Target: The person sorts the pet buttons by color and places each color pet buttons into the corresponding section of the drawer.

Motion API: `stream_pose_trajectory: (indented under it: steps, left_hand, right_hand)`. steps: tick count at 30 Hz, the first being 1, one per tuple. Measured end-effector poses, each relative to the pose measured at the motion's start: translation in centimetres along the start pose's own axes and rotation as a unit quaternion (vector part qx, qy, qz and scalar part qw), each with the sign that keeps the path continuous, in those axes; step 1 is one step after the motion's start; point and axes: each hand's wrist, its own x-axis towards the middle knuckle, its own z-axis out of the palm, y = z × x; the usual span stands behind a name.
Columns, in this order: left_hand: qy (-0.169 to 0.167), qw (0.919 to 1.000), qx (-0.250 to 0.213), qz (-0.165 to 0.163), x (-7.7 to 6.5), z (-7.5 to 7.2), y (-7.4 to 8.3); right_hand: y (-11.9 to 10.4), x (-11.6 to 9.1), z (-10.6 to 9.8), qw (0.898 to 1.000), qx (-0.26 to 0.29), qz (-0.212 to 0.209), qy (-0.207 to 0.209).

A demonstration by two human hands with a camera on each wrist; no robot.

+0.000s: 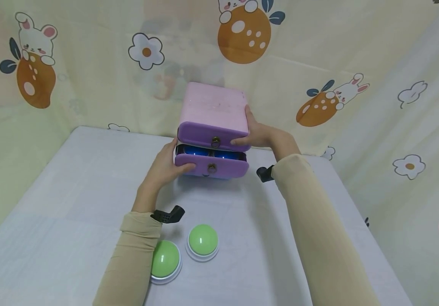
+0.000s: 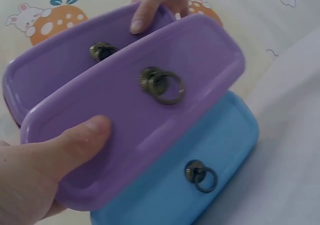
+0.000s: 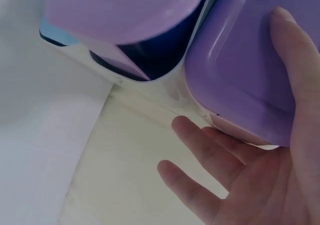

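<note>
A small drawer cabinet [image 1: 215, 106] with a pink top stands at the far side of the table. Its middle purple drawer [image 1: 229, 168] is pulled partway out, showing shiny blue surfaces inside. My left hand [image 1: 163, 166] grips that drawer's left end, thumb across its front beside the ring pull [image 2: 167, 87]. At the cabinet's upper right corner, my right hand [image 1: 260, 132] holds on with its thumb on the front of the top purple drawer [image 1: 193, 133], which is pushed in. Two right fingers stick out clear of the side wall. Below is a blue drawer [image 2: 165, 195].
Two round domed green objects [image 1: 203, 240] with white bases sit on the white-covered table [image 1: 70, 204], one partly behind my left forearm. A patterned curtain [image 1: 101, 85] hangs right behind the cabinet. Black wrist cameras [image 1: 169, 214] jut from both sleeves.
</note>
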Motion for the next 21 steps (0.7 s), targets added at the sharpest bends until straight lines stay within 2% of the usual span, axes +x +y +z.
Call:
stream_pose_trajectory:
  steps: [9,21]
  left_hand:
    - [0.063,0.9973,-0.034,-0.015,0.1,0.9,-0.2]
    - [0.118,0.9923,-0.027,-0.025,0.4,1.9,-0.3]
  right_hand:
    - [0.2,0.3,0.1,1.0,0.006,-0.001,-0.004]
    - [0.2,0.3,0.0,1.0,0.001,-0.008,-0.001]
